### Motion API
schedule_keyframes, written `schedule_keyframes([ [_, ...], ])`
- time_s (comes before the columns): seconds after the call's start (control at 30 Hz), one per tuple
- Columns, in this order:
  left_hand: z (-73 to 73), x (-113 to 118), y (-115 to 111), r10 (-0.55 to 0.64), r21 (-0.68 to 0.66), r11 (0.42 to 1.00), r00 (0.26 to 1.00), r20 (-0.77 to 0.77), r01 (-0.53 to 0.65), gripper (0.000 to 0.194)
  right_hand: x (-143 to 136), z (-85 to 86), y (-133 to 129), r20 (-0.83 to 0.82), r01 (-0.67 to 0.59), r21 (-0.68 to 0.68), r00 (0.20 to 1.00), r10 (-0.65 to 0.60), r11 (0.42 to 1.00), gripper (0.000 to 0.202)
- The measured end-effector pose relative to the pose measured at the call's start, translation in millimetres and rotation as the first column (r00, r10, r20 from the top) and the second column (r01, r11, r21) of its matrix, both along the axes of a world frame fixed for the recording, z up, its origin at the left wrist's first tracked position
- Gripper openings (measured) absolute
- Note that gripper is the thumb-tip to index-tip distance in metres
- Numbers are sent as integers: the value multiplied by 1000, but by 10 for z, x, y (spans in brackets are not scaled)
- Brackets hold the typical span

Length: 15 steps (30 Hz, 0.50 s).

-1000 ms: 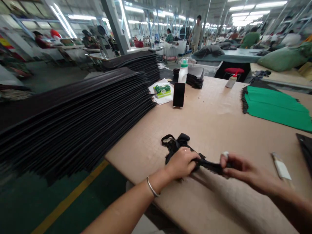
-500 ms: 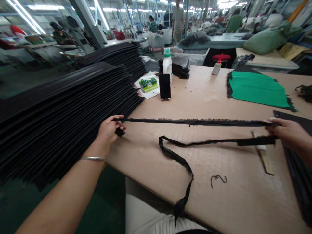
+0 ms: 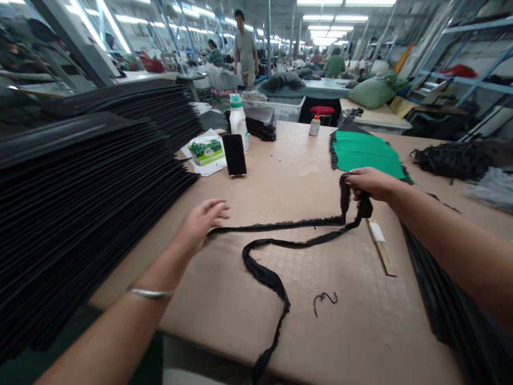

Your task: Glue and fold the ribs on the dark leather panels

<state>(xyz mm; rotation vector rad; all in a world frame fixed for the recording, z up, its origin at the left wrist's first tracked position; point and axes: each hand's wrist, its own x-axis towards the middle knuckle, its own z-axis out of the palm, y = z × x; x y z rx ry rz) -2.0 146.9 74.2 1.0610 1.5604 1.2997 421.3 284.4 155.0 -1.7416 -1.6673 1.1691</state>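
Note:
A long, narrow black fabric strip (image 3: 276, 226) with a frayed edge runs across the tan tabletop (image 3: 312, 331). My right hand (image 3: 366, 183) pinches a folded part of it, lifted above the table, with loops hanging below the fingers. From there the strip also curves back in a loose wave and drops over the near table edge. My left hand (image 3: 204, 222) is open, fingers stretched out and slightly blurred, beside the strip's left end; part of that end is hidden by the hand. Below my right hand lies a wooden-handled tool (image 3: 381, 248) with a white band.
Tall stacks of black sheets (image 3: 88, 203) line the left, and more black sheets (image 3: 433, 289) lie at right. Farther back are a phone (image 3: 234, 155), a white bottle (image 3: 238, 123), a green packet (image 3: 206, 151), a small red-capped bottle (image 3: 315, 125) and green fabric (image 3: 366, 152). A thread scrap (image 3: 325, 300) lies in front.
The strip, stretched taut between both hands, now lies slack on the table. My left hand has opened; my right hand has moved inward and lifted its part. The view has turned right.

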Motion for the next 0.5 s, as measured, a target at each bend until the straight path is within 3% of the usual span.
schedule_keyframes([
  [0.07, 179, 701, 211, -250, 180, 952, 968, -7, 247, 58, -487, 110, -127, -70, -168, -47, 984, 164, 985, 9],
  [0.13, 364, 1242, 379, -500, 278, 834, 866, 17, 476, 66, -842, 250, -305, -131, -374, -22, 920, 368, 927, 5],
  [0.2, 511, 1473, 468, -644, 279, 743, 763, 52, 608, 56, -971, 383, -438, -133, -544, 21, 830, 542, 839, 7],
  [0.23, 564, 1450, 477, -666, 246, 733, 742, 70, 635, 49, -941, 427, -461, -92, -598, 31, 796, 598, 801, 15],
  [0.3, 622, 1137, 446, -611, 144, 788, 788, 72, 598, 39, -714, 432, -406, 82, -653, 32, 756, 650, 756, 28],
  [0.37, 612, 561, 391, -451, 55, 891, 893, -15, 451, 34, -311, 311, -239, 291, -668, 29, 718, 633, 744, 26],
  [0.43, 546, -110, 331, -220, -56, 976, 954, -206, 213, 37, 190, 98, -13, 454, -592, 38, 728, 514, 805, 17],
  [0.5, 448, -706, 249, -86, -148, 989, 860, -503, 13, 47, 711, -129, 222, 578, -374, 119, 779, 242, 920, 20],
])
